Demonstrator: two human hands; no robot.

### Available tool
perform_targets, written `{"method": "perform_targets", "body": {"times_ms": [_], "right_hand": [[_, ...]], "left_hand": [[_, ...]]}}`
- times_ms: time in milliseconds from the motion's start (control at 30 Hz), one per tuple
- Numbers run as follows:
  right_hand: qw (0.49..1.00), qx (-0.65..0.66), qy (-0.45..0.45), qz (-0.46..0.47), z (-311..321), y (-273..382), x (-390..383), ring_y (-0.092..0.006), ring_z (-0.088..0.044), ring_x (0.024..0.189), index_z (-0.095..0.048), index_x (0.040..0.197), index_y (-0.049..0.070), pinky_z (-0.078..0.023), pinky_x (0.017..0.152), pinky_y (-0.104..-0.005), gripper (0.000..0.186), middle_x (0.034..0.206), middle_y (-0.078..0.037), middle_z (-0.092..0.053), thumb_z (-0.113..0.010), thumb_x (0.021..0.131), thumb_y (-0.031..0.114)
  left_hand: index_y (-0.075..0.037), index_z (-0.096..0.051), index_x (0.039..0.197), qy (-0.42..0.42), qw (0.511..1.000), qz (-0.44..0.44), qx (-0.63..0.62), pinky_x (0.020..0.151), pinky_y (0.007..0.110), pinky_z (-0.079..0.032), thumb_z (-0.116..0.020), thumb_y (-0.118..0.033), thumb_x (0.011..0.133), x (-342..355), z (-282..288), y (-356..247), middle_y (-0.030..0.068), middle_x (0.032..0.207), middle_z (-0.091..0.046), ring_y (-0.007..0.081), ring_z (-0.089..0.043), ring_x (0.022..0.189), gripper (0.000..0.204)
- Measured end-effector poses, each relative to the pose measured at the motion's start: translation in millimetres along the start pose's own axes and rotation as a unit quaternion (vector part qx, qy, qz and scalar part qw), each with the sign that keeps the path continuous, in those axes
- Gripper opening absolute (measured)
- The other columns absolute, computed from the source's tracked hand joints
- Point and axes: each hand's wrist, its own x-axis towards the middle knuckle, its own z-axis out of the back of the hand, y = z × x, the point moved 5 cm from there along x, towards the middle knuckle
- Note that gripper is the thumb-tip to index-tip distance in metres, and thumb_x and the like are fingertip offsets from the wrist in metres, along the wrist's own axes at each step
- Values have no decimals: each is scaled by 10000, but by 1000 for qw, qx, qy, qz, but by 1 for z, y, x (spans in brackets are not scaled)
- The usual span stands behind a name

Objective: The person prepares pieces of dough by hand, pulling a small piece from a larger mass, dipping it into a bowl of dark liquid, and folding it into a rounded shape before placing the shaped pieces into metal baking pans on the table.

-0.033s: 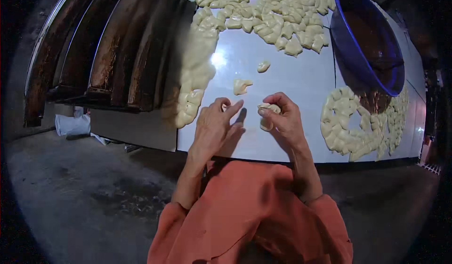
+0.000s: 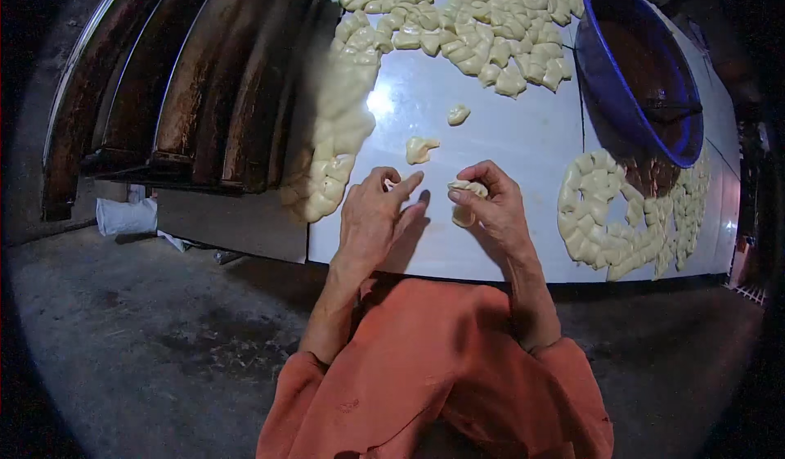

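A pale dough piece (image 2: 469, 188) is pinched between the thumb and fingers of my right hand (image 2: 496, 204), just above the white tabletop. Another lobe of dough (image 2: 463, 217) shows below that thumb; whether it is joined to the held piece I cannot tell. My left hand (image 2: 372, 213) hovers to its left with thumb and fingers apart. A pale patch shows between its fingers, too small to tell whether it is dough or table. Beyond the hands lie a bent dough piece (image 2: 421, 150) and a smaller dough lump (image 2: 458, 114).
Many shaped dough pieces (image 2: 491, 25) cover the far side, and more dough (image 2: 331, 164) runs down the left edge. At right, a dough ring (image 2: 585, 213) lies below a blue basin (image 2: 601, 91) holding brown contents. Dark, worn long trays (image 2: 192, 91) stand at left.
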Motion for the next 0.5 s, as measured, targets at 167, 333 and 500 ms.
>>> {"method": "perform_targets", "body": {"times_ms": [167, 333, 500], "right_hand": [[998, 19, 52, 15, -5, 4, -2, -78, -578, 761, -636, 975, 14, -484, 647, -234, 155, 867, -24, -650, -711, 851, 70], [997, -36, 67, -9, -7, 10, -7, -79, -586, 808, -639, 975, 17, -498, 711, -236, 156, 882, -22, -654, -711, 844, 61], [995, 48, 88, -13, -7, 4, -6, -69, -574, 832, -636, 942, 27, -475, 748, -233, 145, 896, -5, -641, -722, 826, 41]], "left_hand": [[-53, -739, 1041, -118, 975, 41, -185, 611, 295, -506, -804, -236, 808, 15, 12, -9, 81, 924, -675, 160, -625, 728, 303], [18, -739, 952, 36, 837, 194, -510, 604, 237, -505, -785, -193, 841, 19, -12, -1, 54, 790, -716, 89, -623, 669, 243], [22, -719, 938, 59, 810, 208, -546, 601, 237, -509, -743, -134, 868, 11, -17, 7, 50, 793, -696, 98, -621, 656, 172]]}}
